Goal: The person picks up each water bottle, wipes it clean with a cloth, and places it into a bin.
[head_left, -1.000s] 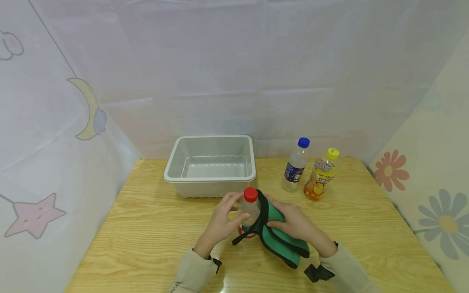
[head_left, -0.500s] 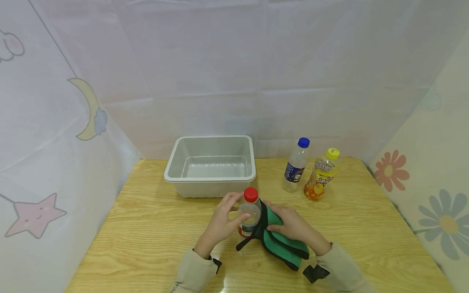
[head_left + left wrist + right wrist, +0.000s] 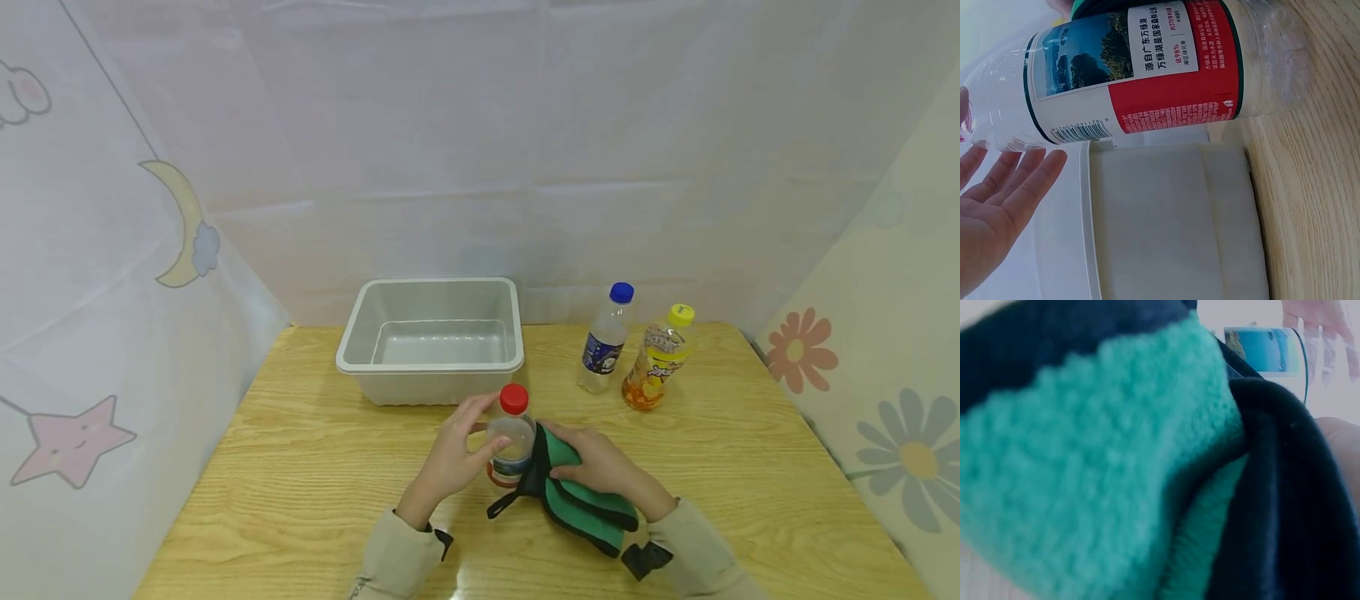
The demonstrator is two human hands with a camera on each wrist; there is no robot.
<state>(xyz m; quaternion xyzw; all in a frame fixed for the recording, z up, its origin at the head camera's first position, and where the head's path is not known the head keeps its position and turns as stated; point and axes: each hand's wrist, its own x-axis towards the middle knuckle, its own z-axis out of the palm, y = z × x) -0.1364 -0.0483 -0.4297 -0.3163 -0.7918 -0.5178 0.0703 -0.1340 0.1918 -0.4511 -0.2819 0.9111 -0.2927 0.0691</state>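
A clear plastic bottle (image 3: 517,435) with a red cap (image 3: 513,398) stands upright near the middle of the table. Thumb and fingers of my left hand (image 3: 455,454) hold it around its upper part from the left. Its red and white label with a landscape picture (image 3: 1094,53) faces the left wrist camera. On the bottle's right side, my right hand (image 3: 600,461) grips a folded green towel (image 3: 581,518) with black edging and a hanging loop. The towel's edge lies against the bottle's side. Up close, the towel (image 3: 1079,462) fills most of the right wrist view.
A pale grey plastic tub (image 3: 431,385) stands behind the bottle, to the left. At the back right are two upright bottles, one with a blue cap (image 3: 622,292), one with a yellow cap (image 3: 681,314). The wooden table (image 3: 300,500) meets a white cloth backdrop (image 3: 450,150).
My right hand and the towel have slid down the bottle's right side, from near the cap towards the label. The left hand and the bottle have hardly moved.
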